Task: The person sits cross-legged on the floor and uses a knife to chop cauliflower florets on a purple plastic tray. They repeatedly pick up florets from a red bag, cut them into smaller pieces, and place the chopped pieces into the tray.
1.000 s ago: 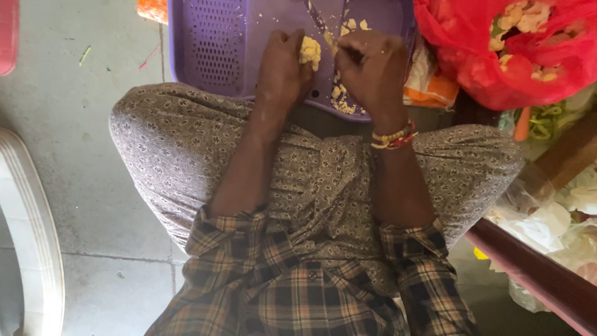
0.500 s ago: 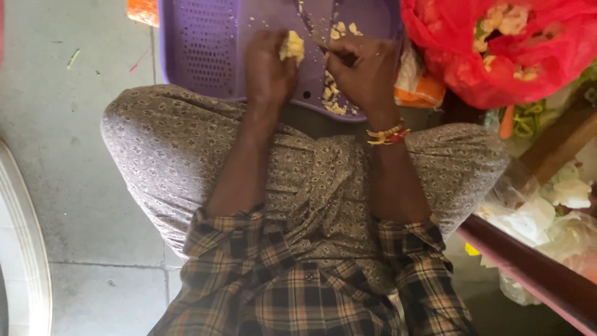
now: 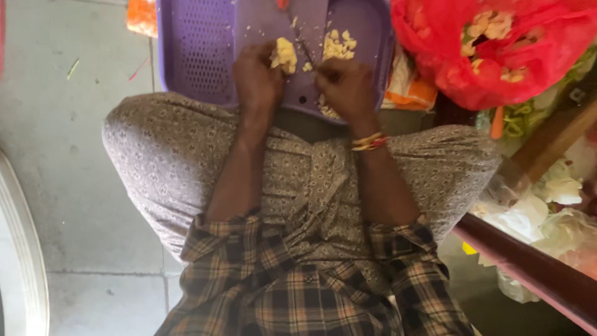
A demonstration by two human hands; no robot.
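A purple plastic tray (image 3: 199, 56) with a perforated left part lies in front of my knees. My left hand (image 3: 256, 79) grips a pale yellow, crumbly vegetable piece (image 3: 285, 55) over the tray. My right hand (image 3: 346, 87), with bangles at the wrist, is closed around a knife handle. The thin dark blade (image 3: 305, 48) rests against the piece. Small cut bits (image 3: 339, 45) lie on the tray just beyond my right hand.
A red plastic bag (image 3: 497, 62) holding more pale pieces sits to the right of the tray, with an orange packet (image 3: 407, 90) beside it. A dark wooden bar (image 3: 528, 267) and white plastic bags (image 3: 550, 199) are at the right. A metal rim (image 3: 28, 249) curves along the left floor.
My view has shifted, so more of the tray and its cut bits shows. Both hands stay together at the pale piece, with the knife still against it.
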